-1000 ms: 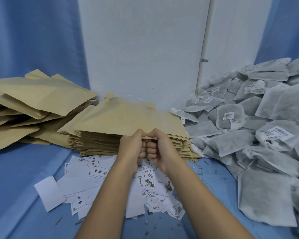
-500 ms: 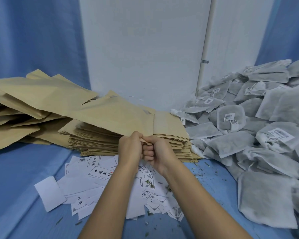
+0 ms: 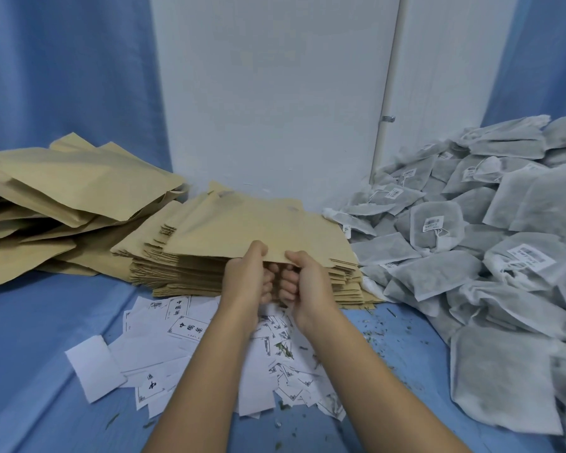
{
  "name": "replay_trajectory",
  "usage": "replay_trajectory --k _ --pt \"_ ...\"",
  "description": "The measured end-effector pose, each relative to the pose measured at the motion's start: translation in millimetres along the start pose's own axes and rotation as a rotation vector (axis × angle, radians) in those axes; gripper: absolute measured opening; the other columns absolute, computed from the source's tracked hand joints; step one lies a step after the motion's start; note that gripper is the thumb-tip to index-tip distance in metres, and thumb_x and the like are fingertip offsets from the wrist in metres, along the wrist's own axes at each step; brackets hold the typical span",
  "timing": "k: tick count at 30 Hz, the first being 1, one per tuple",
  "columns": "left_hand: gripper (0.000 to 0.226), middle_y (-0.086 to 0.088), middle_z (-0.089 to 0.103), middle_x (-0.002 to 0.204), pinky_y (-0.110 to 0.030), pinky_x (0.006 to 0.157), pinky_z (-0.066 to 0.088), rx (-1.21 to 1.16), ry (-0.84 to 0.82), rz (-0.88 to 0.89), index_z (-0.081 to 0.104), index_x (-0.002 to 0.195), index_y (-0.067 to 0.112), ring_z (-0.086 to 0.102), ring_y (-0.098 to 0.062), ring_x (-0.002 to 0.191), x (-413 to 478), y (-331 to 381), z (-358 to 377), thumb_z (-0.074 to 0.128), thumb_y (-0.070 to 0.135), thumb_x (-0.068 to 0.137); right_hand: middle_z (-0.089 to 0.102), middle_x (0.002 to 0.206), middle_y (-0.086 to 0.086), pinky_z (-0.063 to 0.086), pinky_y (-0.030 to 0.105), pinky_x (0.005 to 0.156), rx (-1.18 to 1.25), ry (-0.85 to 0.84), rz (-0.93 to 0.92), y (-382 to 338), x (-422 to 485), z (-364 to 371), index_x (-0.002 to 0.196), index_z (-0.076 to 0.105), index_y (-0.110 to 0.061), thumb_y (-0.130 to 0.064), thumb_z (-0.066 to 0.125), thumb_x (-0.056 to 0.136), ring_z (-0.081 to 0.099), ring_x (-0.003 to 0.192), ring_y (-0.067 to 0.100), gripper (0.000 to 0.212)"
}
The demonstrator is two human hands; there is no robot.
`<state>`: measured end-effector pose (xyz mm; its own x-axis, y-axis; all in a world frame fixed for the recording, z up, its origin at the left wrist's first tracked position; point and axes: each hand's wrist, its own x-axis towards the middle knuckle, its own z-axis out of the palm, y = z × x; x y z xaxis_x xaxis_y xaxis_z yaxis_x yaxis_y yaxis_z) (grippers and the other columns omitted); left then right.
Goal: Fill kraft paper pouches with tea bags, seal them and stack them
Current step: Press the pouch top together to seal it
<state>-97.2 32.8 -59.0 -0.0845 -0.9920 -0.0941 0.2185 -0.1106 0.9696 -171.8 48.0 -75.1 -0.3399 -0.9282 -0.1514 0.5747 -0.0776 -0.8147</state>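
Progress looks partial, with one cycle only starting. Both hands meet at the near edge of the top pouch (image 3: 258, 223) on the stack (image 3: 183, 273) of flat pouches in the middle of the table (image 3: 30, 354). The left hand (image 3: 245, 279) and the right hand (image 3: 304, 282) each pinch that edge, thumb on top and fingers curled beneath, with the knuckles nearly touching. The edge is raised a little off the stack. This reads as taking up or opening an empty pouch, so filling has not begun for this one, and neither hand holds a tea bag.

As for what is done, the pile (image 3: 62, 191) to the left holds pouches that look fuller and lie unevenly, which suggests filled ones set aside. Whether they are sealed cannot be told, and they sit more as a loose heap than a neat stack.

A great deal seems left to do. The stack is many layers deep, and the heap of tea bags (image 3: 471, 256) to the right is large. White slips (image 3: 183, 328) lie scattered just in front of the stack, partly under the forearms, with tea crumbs (image 3: 383, 328) near them. Their part in the task is unclear.
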Motion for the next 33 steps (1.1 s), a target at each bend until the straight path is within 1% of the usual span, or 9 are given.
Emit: replay_trajectory --k 9,15,17,21,24,27,30,32,33 --pt "0.028 0.005 0.035 0.037 -0.016 0.033 0.017 -0.030 0.106 0.031 0.050 0.059 0.007 0.024 -0.007 0.031 5.7 4.5 -11.7 0.052 0.016 0.085 0.025 0.033 -0.009 0.011 0.017 0.030 0.112 0.147 -0.017 -4.0 4.1 -8.1 0.061 0.036 -0.015 -0.011 0.048 0.091 0.015 0.027 0.006 0.032" --pt "0.025 0.006 0.037 0.034 -0.014 0.031 0.020 -0.021 0.131 0.017 0.048 0.063 0.008 0.026 -0.006 0.027 12.6 7.0 -30.2 0.050 0.015 0.087 0.026 0.035 -0.008 0.011 0.018 0.032 0.053 0.142 0.002 -2.8 4.1 -10.5 0.058 0.038 -0.015 -0.012 0.049 0.091 0.016 0.029 0.007 0.035" --pt "0.024 0.003 0.043 0.040 -0.017 0.035 0.026 -0.040 0.167 0.042 0.049 0.066 0.009 0.032 -0.009 0.034 15.6 8.0 -34.9 0.050 0.017 0.088 0.026 0.036 -0.008 0.012 0.018 0.032 0.042 0.147 -0.001 -2.7 3.6 -11.5 0.058 0.038 -0.015 -0.012 0.050 0.091 0.016 0.029 0.007 0.035" --pt "0.027 -0.002 0.051 0.052 -0.033 0.065 0.041 -0.006 0.391 0.173 0.050 0.057 0.012 0.047 -0.020 0.056 20.2 5.3 -45.6 0.057 0.020 0.082 0.026 0.036 -0.008 0.012 0.018 0.031 0.019 0.142 -0.007 -6.6 3.0 -13.2 0.057 0.037 -0.015 -0.012 0.050 0.091 0.016 0.029 0.006 0.036" --pt "0.029 -0.004 0.050 0.056 -0.034 0.064 0.039 -0.078 0.443 0.213 0.047 0.054 0.010 0.049 -0.024 0.063 20.6 3.2 -46.5 0.056 0.019 0.080 0.027 0.035 -0.008 0.012 0.017 0.031 -0.026 0.139 -0.008 -7.4 0.4 -10.3 0.055 0.038 -0.014 -0.012 0.051 0.090 0.017 0.029 0.006 0.037" --pt "0.033 -0.007 0.053 0.049 -0.033 0.060 0.037 -0.108 0.446 0.245 0.049 0.054 0.009 0.049 -0.025 0.054 20.0 3.2 -44.2 0.049 0.021 0.085 0.026 0.035 -0.008 0.012 0.017 0.031 -0.042 0.137 0.010 -7.4 -1.6 -8.1 0.055 0.037 -0.015 -0.013 0.050 0.090 0.017 0.028 0.007 0.037" --pt "0.032 -0.005 0.062 0.055 -0.030 0.055 0.043 -0.210 0.448 0.240 0.054 0.069 0.014 0.058 -0.022 0.048 18.9 5.1 -41.1 0.037 0.025 0.092 0.025 0.036 -0.008 0.011 0.018 0.032 -0.024 0.087 0.046 -3.7 -3.7 -4.2 0.057 0.035 -0.016 -0.014 0.047 0.092 0.016 0.029 0.007 0.037" --pt "0.022 -0.004 0.067 0.084 -0.031 0.055 0.054 -0.367 0.366 0.223 0.059 0.089 0.015 0.066 -0.021 0.072 18.1 4.6 -35.4 0.040 0.025 0.095 0.026 0.038 -0.007 0.012 0.018 0.035 -0.030 0.011 0.073 3.0 -6.9 2.7 0.061 0.037 -0.015 -0.014 0.046 0.094 0.018 0.031 0.007 0.034" --pt "0.017 -0.004 0.066 0.097 -0.033 0.062 0.058 -0.379 0.299 0.224 0.058 0.103 0.015 0.066 -0.020 0.086 17.0 5.4 -31.1 0.045 0.021 0.094 0.029 0.039 -0.006 0.013 0.018 0.037 -0.040 -0.034 0.082 7.2 -8.6 7.2 0.063 0.038 -0.015 -0.014 0.046 0.094 0.020 0.032 0.007 0.033"
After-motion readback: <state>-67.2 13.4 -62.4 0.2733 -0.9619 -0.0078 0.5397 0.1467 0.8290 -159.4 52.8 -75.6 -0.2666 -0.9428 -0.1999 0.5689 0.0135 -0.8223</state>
